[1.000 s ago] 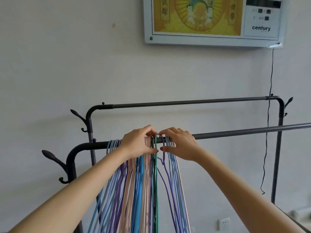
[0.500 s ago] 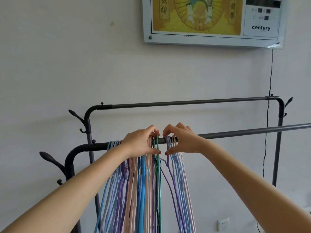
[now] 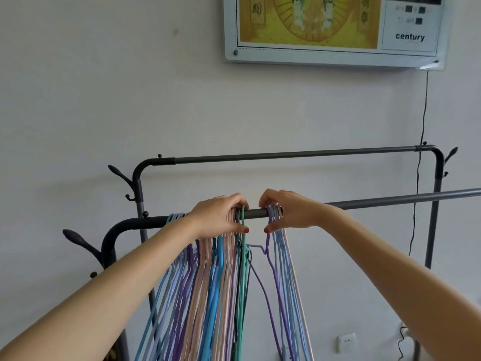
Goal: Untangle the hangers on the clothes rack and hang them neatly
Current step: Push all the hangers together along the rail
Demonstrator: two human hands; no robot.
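Note:
A dark metal clothes rack has a near rail [image 3: 377, 203] carrying several thin wire hangers in blue, purple, pink and green. My left hand [image 3: 218, 216] grips the hooks of the larger left bunch of hangers [image 3: 208, 287] on the rail, beside a green hanger [image 3: 242, 282]. My right hand [image 3: 291, 211] grips the hooks of a smaller right bunch of blue, purple and pink hangers [image 3: 285, 277]. A short bare stretch of rail shows between the two hands. One purple hanger hangs crooked in the gap between the bunches.
The far rail [image 3: 286, 155] of the rack stands bare behind, close to a white wall. Coat hooks [image 3: 80, 242] stick out at the rack's left end. A framed calendar [image 3: 335, 29] hangs on the wall, with a black cable [image 3: 420, 152] running down. A wall socket [image 3: 346, 341] sits low.
My hands have moved apart along the near rail, the right hand dragging its bunch of hangers to the right and opening a gap beside the green hanger.

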